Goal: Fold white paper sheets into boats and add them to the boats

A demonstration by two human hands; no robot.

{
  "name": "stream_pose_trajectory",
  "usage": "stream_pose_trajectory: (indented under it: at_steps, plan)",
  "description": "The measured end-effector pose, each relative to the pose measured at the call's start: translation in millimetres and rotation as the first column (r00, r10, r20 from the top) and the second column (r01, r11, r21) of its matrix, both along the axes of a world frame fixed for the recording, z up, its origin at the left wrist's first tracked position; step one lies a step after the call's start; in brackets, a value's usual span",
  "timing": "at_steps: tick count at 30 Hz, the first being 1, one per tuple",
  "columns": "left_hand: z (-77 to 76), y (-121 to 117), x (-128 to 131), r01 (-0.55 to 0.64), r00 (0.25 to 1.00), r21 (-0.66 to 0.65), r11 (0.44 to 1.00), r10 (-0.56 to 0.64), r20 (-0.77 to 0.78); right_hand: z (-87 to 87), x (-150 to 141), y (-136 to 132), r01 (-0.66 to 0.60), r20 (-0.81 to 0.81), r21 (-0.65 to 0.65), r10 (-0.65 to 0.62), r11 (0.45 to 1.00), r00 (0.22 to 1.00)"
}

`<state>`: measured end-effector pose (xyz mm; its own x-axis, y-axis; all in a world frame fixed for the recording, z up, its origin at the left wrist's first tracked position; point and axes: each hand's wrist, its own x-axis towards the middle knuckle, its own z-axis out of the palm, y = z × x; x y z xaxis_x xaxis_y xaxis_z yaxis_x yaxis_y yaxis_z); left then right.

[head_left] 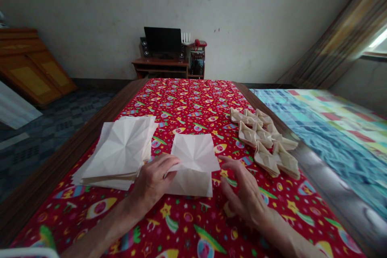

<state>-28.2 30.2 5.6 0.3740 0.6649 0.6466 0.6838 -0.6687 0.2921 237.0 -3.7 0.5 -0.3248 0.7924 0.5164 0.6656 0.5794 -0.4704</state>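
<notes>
A creased white sheet of paper (193, 154) lies in front of me, with crease lines fanning out from its middle and a fold running across its lower part. My left hand (159, 172) pinches the sheet's left edge between thumb and fingers. Just right of the paper, my right hand (240, 189) has its fingers apart and holds nothing. To the left sits a stack of creased white sheets (121, 145), its edges uneven. On the right, several folded paper pieces (266, 141) with pointed corners stand in rows.
A red patterned cloth (193, 100) covers the dark wooden table (121, 100). Beyond it stand a desk (160, 62) with a monitor (163, 40), speakers and a red telephone (200, 43). A bed (326, 129) adjoins the right side. A wooden cabinet (33, 68) is at left.
</notes>
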Motion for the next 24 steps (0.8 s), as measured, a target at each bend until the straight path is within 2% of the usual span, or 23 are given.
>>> stream_pose_trajectory:
  at_steps: [2,3,6,8,11,14,17,20,22,24]
  plan:
    - [2.8,-3.1,3.3,0.066,0.998,-0.007,0.998,-0.066,-0.014,-0.9,-1.7,0.8,0.065,-0.029,0.042,-0.064,0.997,0.998]
    - [3.4,-4.5,4.8,0.103,0.994,-0.013,0.995,-0.103,-0.022,-0.9,-2.5,1.6,0.056,-0.026,0.046,-0.055,0.997,0.998]
    - [-0.9,-6.9,5.9,0.178,0.980,-0.066,0.982,-0.183,-0.081,-1.4,-3.1,6.0,-0.061,-0.003,0.010,0.062,0.998,0.998]
    - [-8.2,-7.0,2.3,0.163,0.971,-0.121,0.979,-0.181,-0.154,-4.7,-1.5,10.9,-0.068,-0.032,-0.005,0.068,0.998,0.997]
    - [-19.0,-7.6,-7.1,0.070,0.965,-0.195,0.978,-0.116,-0.236,-11.8,3.5,18.4,0.038,-0.149,-0.088,-0.051,0.995,0.988]
    - [-22.3,-11.1,-14.4,0.013,0.953,-0.233,0.972,-0.083,-0.291,-14.8,8.8,22.6,0.060,-0.234,-0.145,-0.093,0.988,0.968]
    - [-21.1,-16.0,-16.9,0.015,0.920,-0.201,0.980,-0.092,-0.380,-13.0,11.2,23.5,0.060,-0.278,-0.165,-0.105,0.984,0.955]
    - [-18.9,-18.0,-15.9,0.051,0.890,-0.110,0.993,-0.095,-0.445,-11.1,11.5,23.9,0.077,-0.308,-0.177,-0.129,0.981,0.943]
    - [-11.8,-14.8,-12.6,0.074,0.877,-0.034,0.997,-0.081,-0.474,-11.3,12.0,24.6,0.086,-0.322,-0.186,-0.143,0.979,0.936]
    - [3.3,-7.2,-8.5,0.087,0.870,0.036,0.996,-0.058,-0.490,-12.9,13.2,25.9,0.095,-0.329,-0.207,-0.161,0.974,0.930]
